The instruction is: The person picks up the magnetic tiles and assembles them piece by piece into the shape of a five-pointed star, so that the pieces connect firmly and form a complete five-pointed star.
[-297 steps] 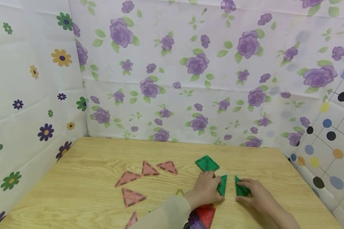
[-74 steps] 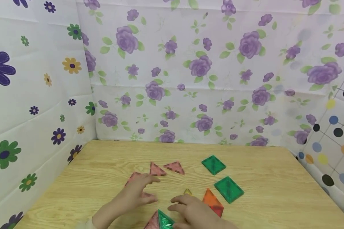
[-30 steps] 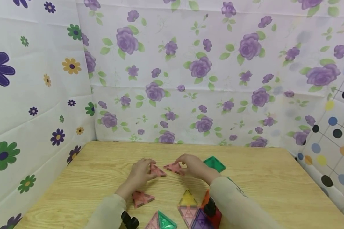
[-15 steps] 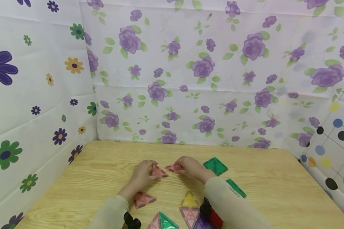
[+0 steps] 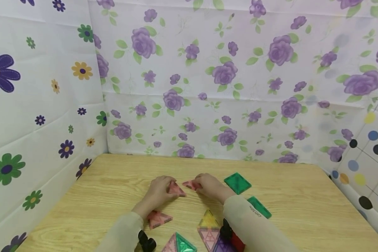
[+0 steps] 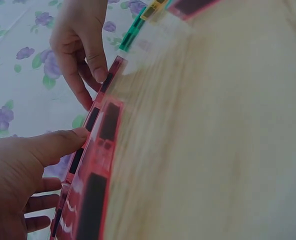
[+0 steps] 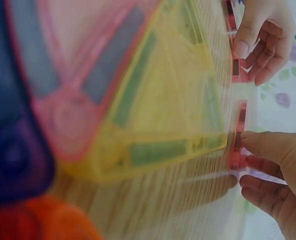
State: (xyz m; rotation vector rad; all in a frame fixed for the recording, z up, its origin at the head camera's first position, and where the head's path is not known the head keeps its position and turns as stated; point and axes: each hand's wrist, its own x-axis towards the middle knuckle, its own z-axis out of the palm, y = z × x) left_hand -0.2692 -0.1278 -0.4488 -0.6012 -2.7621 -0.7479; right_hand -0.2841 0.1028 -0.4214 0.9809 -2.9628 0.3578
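Observation:
My left hand (image 5: 160, 191) pinches a translucent pink triangular magnetic tile (image 5: 177, 190) near the middle of the wooden table. Facing it across a small gap, my right hand (image 5: 211, 188) grips another pink triangular tile (image 5: 189, 184) between thumb and fingers. In the right wrist view the tile at my right hand (image 7: 283, 175) stands edge-on and apart from the tile by my left hand (image 7: 268, 40). Both tiles are partly covered by fingers. A further pink triangle (image 5: 158, 219) lies below my left wrist.
Two green tile pairs lie to the right, one a full diamond (image 5: 237, 183), the other (image 5: 259, 207) partly behind my right sleeve. Nearer are joined yellow (image 5: 208, 219), pink (image 5: 209, 238) and purple (image 5: 223, 244) tiles, and a pink-and-green pair (image 5: 185, 244). Cloth walls (image 5: 176, 70) enclose the table.
Earlier, both hands held green triangles, which then lay joined as a diamond. My hands moved to the two pink triangles; over the last second these have barely shifted.

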